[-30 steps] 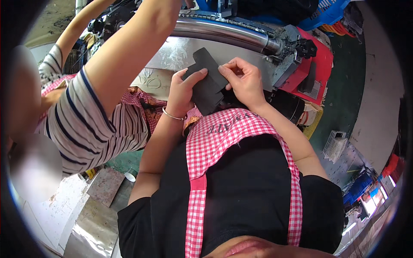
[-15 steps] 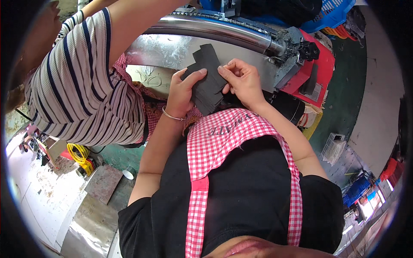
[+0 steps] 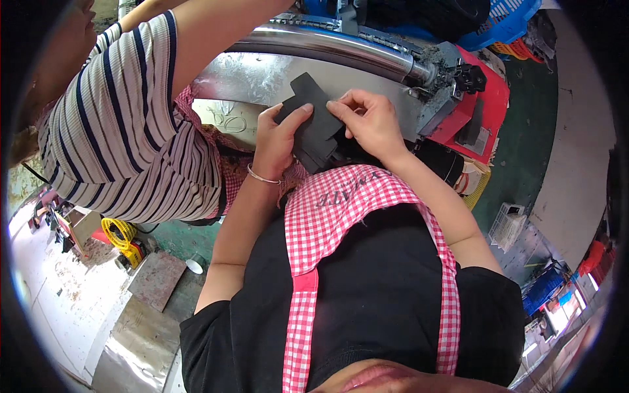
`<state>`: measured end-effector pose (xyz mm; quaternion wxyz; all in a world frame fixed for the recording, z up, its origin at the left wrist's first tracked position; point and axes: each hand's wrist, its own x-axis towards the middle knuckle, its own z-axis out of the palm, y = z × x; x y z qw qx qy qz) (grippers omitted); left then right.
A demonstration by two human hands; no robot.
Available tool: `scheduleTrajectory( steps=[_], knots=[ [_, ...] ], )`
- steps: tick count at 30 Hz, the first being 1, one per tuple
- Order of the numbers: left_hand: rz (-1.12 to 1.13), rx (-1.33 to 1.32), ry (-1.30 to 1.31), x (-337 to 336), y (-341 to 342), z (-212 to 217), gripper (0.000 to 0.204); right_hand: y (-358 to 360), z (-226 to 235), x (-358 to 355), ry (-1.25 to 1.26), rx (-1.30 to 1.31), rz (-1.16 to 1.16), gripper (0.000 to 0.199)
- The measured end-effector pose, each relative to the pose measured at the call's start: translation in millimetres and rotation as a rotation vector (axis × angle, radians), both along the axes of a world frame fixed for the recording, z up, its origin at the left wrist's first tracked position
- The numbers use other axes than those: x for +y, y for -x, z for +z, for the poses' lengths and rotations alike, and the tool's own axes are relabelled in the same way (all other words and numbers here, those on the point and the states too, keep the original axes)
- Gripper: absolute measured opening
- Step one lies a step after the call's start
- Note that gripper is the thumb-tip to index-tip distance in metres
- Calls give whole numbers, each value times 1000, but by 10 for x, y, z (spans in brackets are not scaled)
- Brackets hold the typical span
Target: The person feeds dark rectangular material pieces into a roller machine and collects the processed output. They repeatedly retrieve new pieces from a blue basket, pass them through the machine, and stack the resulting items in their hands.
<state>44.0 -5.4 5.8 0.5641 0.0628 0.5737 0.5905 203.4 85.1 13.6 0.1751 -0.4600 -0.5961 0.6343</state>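
A stack of thin dark grey cut pieces (image 3: 316, 124) with stepped edges is held in front of my red-checked apron. My left hand (image 3: 276, 135) grips the stack from its left side, the thumb flat on top and the fingers hidden underneath. At the right edge of the stack my right hand (image 3: 370, 121) pinches the uppermost piece between thumb and forefinger, its other fingers curled. Several pieces lie fanned at the near end of the stack, close to the apron.
Beyond my hands is a machine with a long shiny metal roller (image 3: 327, 42) and a metal plate (image 3: 262, 77). Its red end housing (image 3: 493, 118) stands at the right. A blue basket (image 3: 514, 23) is behind it. A person in a striped shirt (image 3: 121, 124) works close at my left.
My right thumb and forefinger have shifted slightly left and up along the stack's edge. The top piece sits a little differently on the stack. My left hand has barely moved.
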Motion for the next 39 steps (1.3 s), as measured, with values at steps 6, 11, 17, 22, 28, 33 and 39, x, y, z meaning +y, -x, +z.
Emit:
scheduleTrajectory(
  steps=[6,11,17,22,28,33,39],
  knots=[
    [-1,-27,-26,-6,4,11,25,16,-345,164,558,227,-360,27],
    [-14,17,-18,-11,31,-59,24,7,-98,-22,203,86,-42,25],
    [-25,-29,-25,-28,46,-16,23,3,-33,-40,254,159,-61,16],
    [-28,38,-46,-17,42,-33,22,4,-59,-71,41,114,-13,18],
    [-5,-121,-51,-23,60,5,21,-40,-197,-15,377,224,-154,21],
    [1,-55,-44,-17,42,2,20,55,-254,154,401,145,-267,21],
    [11,-55,-72,-31,40,-23,18,28,-32,-43,60,127,-17,16]
  ],
)
